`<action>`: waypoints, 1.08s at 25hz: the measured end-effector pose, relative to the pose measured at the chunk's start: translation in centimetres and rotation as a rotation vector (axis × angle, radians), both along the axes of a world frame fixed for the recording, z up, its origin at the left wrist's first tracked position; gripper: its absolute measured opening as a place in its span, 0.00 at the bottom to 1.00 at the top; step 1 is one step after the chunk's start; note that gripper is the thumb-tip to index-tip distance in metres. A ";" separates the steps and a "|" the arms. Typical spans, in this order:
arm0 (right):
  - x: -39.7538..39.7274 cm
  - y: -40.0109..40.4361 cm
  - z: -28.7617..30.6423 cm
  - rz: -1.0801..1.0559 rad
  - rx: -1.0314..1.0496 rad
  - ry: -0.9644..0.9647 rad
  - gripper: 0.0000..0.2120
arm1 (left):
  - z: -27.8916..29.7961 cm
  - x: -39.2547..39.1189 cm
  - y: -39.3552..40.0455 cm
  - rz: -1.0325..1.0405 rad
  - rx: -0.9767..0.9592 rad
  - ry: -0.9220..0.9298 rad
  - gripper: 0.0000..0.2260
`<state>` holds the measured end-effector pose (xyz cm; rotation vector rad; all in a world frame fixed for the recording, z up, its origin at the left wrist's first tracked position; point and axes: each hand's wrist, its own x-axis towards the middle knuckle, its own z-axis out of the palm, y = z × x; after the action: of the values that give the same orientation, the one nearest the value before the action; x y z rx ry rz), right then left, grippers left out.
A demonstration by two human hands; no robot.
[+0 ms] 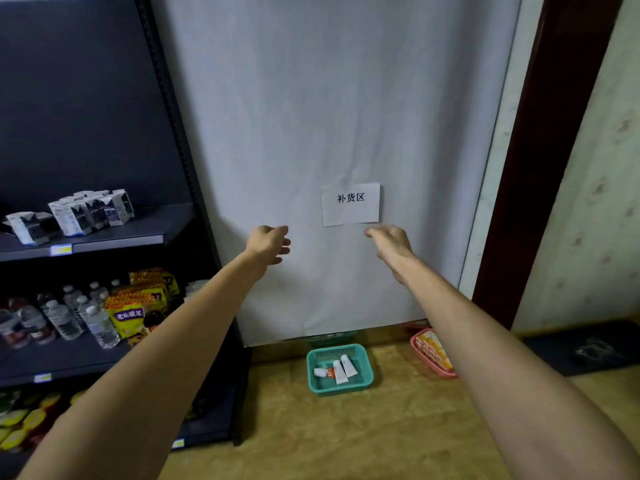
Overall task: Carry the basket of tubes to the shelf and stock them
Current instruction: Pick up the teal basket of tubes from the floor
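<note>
Hands, left hand (268, 242) and right hand (389, 242), hover empty with each grip apart, while the teal basket (363, 362) of tubes (341, 370) sits on the floor below, so fetching appears unstarted, calling for a downward reach.

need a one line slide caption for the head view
Both empty hands, left hand and right hand, reach forward above a teal basket of tubes on the floor beside the shelf.

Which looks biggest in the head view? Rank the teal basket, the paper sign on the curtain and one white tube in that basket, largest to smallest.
1. teal basket
2. paper sign, slightly smaller; it hangs higher, at a different distance, so this ranking is unsure
3. white tube, clearly smallest
</note>
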<state>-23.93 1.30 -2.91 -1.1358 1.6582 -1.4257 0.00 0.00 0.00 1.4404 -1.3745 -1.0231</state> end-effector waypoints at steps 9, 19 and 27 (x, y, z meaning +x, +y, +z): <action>0.5 -3.4 -4.9 0.192 0.169 0.647 0.32 | -5.6 0.7 -5.9 -0.072 -0.010 -0.655 0.21; 3.2 -15.4 -7.2 0.270 0.278 1.015 0.35 | -7.5 1.8 -18.4 -0.272 -0.097 -0.953 0.32; 5.9 -23.5 -8.9 0.228 0.284 1.010 0.35 | -10.3 6.5 -28.3 -0.275 -0.005 -0.922 0.32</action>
<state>-18.01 -22.16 -11.82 -1.9534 2.1653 -0.4082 6.54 -28.28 -10.27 1.8489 -2.2640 -0.4888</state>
